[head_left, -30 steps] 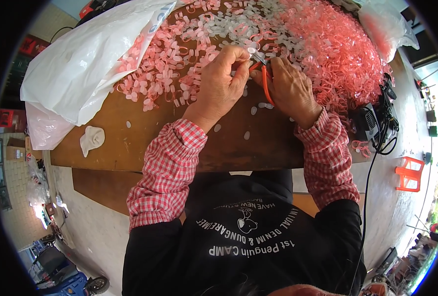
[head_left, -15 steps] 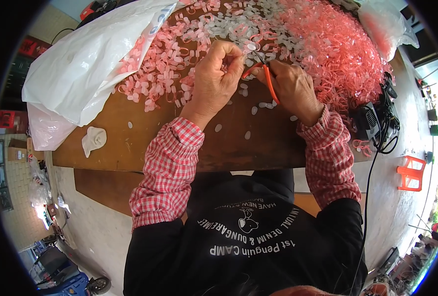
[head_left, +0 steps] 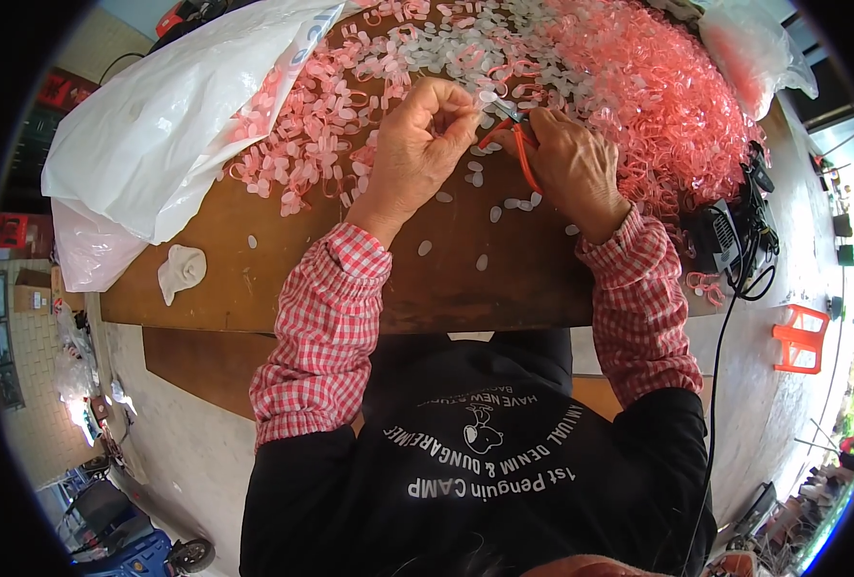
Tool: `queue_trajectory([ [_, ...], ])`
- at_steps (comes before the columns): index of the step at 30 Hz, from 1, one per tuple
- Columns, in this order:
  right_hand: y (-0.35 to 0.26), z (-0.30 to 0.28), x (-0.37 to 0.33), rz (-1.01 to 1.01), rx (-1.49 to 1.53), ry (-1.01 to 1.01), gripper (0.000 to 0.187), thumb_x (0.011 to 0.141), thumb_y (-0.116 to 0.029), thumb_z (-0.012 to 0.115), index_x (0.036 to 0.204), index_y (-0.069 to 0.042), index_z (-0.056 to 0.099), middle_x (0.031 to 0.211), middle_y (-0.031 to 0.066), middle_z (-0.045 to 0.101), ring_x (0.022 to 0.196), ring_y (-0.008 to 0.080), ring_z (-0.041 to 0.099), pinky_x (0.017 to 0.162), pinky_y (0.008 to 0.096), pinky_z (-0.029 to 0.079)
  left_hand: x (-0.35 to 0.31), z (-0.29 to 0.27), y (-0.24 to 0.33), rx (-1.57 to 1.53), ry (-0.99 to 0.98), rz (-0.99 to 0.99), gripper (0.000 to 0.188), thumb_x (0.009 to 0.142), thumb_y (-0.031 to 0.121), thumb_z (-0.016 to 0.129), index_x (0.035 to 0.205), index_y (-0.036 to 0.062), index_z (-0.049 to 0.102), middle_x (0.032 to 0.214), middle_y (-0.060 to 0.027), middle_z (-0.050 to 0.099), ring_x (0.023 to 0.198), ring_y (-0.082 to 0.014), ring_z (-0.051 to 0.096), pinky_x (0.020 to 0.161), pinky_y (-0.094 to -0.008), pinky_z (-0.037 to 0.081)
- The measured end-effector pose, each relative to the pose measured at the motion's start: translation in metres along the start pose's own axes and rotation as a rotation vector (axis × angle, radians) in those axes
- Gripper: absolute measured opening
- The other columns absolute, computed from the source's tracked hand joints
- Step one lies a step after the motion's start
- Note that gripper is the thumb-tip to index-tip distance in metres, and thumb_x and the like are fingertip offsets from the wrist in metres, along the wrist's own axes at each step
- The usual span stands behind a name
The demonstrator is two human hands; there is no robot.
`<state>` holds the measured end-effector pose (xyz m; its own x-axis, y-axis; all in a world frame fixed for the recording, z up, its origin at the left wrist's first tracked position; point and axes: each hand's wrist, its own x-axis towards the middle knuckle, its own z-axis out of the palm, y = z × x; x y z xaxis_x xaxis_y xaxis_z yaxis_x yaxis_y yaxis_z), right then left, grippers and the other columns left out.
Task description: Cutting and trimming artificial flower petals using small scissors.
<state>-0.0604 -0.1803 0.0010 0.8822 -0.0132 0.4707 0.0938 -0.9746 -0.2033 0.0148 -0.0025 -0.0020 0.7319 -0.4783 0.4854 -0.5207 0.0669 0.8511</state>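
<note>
My left hand (head_left: 421,139) is closed in a pinch above the table, holding a small translucent plastic piece (head_left: 487,97) with an oval tab at the fingertips. My right hand (head_left: 575,165) grips orange-handled nippers (head_left: 525,162). Their metal jaws point up and left, close beside that piece; whether they touch it I cannot tell. Behind both hands lie loose clear oval tabs (head_left: 465,56) and pink looped plastic pieces (head_left: 321,144). Several single oval tabs (head_left: 495,213) are scattered on the brown table (head_left: 350,298) below my hands.
A large pink heap (head_left: 648,106) covers the table's right side. At left lies a white plastic bag (head_left: 158,144), with a crumpled off-white scrap (head_left: 183,273) near it. A black adapter with cables (head_left: 720,236) sits at the right edge. An orange stool (head_left: 800,338) stands beyond.
The nippers have turned slightly, and their jaws show more broadly beside the piece. My right fingers have shifted a little on the handles. My left wrist has moved slightly left.
</note>
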Motion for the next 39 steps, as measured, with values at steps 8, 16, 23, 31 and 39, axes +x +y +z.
queue_trajectory([
  [8,-0.006,-0.003,0.000,0.051,0.119,-0.047,0.046,0.088,-0.049,0.062,0.082,-0.004,0.053,0.076,0.0133,0.063,0.060,0.0333,0.064,0.049,0.0461,0.047,0.005,0.000,0.001,0.379,0.160,0.348,0.014,0.083,-0.003,0.068,0.097,0.0007,0.067,0.094,-0.0070,0.067,0.080,-0.0128,0.065,0.067,-0.0251,0.053],
  [16,-0.009,-0.005,0.001,0.050,0.057,-0.024,0.045,0.089,-0.046,0.062,0.082,-0.002,0.052,0.077,0.0153,0.061,0.065,0.0368,0.062,0.053,0.0463,0.047,0.005,-0.003,0.004,0.467,0.124,0.347,0.015,0.083,-0.002,0.068,0.097,0.0011,0.068,0.092,-0.0092,0.067,0.077,-0.0160,0.066,0.065,-0.0267,0.054],
  [23,-0.002,-0.001,0.001,0.041,0.406,-0.204,0.047,0.096,-0.040,0.057,0.067,-0.003,0.051,0.049,0.0059,0.046,0.044,0.0176,0.051,0.044,0.0346,0.041,0.006,-0.005,0.002,0.297,0.184,0.309,0.009,0.085,-0.001,0.066,0.094,0.0019,0.067,0.088,-0.0078,0.067,0.073,-0.0153,0.069,0.062,-0.0241,0.055],
  [31,0.015,-0.022,0.012,0.445,1.241,-0.058,0.034,0.099,-0.033,0.054,0.092,-0.001,0.065,0.063,-0.0008,0.053,0.052,0.0045,0.044,0.047,0.0204,0.034,0.007,-0.008,0.010,0.157,0.131,0.279,0.011,0.088,-0.001,0.064,0.098,0.0015,0.068,0.093,-0.0065,0.065,0.077,-0.0135,0.068,0.065,-0.0224,0.055],
  [39,0.005,-0.013,0.008,0.357,1.513,-0.241,0.028,0.095,-0.021,0.060,0.116,-0.003,0.064,0.069,-0.0010,0.054,0.060,0.0062,0.046,0.052,0.0216,0.035,0.005,0.003,0.013,0.148,0.092,0.233,0.010,0.087,0.000,0.067,0.096,0.0029,0.070,0.090,-0.0044,0.064,0.078,-0.0107,0.063,0.068,-0.0218,0.052],
])
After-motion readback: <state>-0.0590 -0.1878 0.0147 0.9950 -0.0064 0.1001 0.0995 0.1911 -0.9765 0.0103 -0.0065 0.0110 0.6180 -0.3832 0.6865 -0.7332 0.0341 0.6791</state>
